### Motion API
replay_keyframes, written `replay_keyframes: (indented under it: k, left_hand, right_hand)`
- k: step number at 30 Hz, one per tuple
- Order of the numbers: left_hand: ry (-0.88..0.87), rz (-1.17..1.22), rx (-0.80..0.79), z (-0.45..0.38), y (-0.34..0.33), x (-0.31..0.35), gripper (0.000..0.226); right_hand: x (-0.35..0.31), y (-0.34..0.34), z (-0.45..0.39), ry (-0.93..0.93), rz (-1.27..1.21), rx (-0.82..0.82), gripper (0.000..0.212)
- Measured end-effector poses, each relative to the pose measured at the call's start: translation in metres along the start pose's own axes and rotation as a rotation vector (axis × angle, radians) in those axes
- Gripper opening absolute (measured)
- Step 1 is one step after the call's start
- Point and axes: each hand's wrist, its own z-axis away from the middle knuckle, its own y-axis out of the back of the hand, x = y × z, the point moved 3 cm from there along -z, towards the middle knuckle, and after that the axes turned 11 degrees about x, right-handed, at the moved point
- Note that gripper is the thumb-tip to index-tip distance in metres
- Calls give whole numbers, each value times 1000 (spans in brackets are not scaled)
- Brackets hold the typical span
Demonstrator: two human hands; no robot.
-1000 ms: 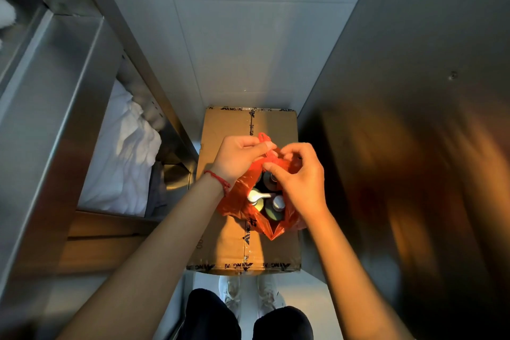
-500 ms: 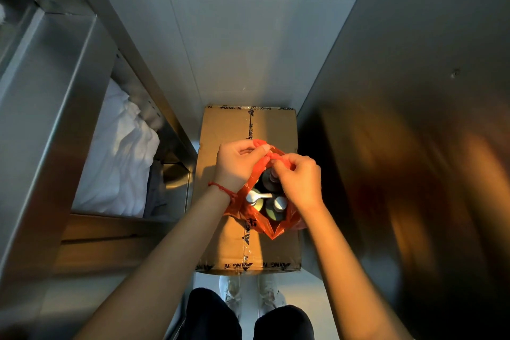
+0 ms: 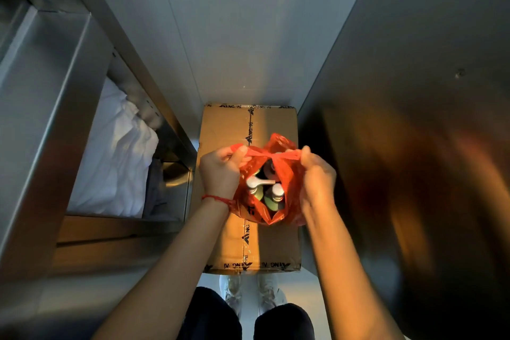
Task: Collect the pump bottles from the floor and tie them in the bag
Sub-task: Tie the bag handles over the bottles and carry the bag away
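Steel cabinet wall (image 3: 414, 91) along the right, steel shelving (image 3: 55, 91) on the left with white cloth (image 3: 116, 157) inside. Between them, on the tiled floor (image 3: 234, 50), a taped cardboard box (image 3: 226, 130). Resting on the box, a red plastic bag (image 3: 288, 201), mouth partly open. Inside, upright pump bottles (image 3: 265, 188) with white tops. Left hand (image 3: 220, 171) and right hand (image 3: 317, 174) each pinching a bag handle, pulled apart, handles crossed between.
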Motion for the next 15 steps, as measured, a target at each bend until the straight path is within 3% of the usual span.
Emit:
replay_keyframes:
  k: [3, 5, 7, 9, 15]
  left_hand:
    - [210, 48, 113, -9, 17, -31, 16]
    - [326, 68, 147, -9, 28, -47, 7]
    - [373, 92, 144, -8, 34, -57, 16]
    - [307, 83, 93, -6, 37, -53, 13]
    - [-148, -24, -128, -12, 28, 0, 13]
  right_hand:
    - [8, 22, -16, -99, -149, 146, 30]
    - [14, 38, -23, -159, -147, 236, 30]
    - [16, 48, -25, -161, -129, 262, 29]
    - [9, 52, -23, -36, -91, 205, 30]
    - [-33, 24, -1, 573, 294, -210, 27]
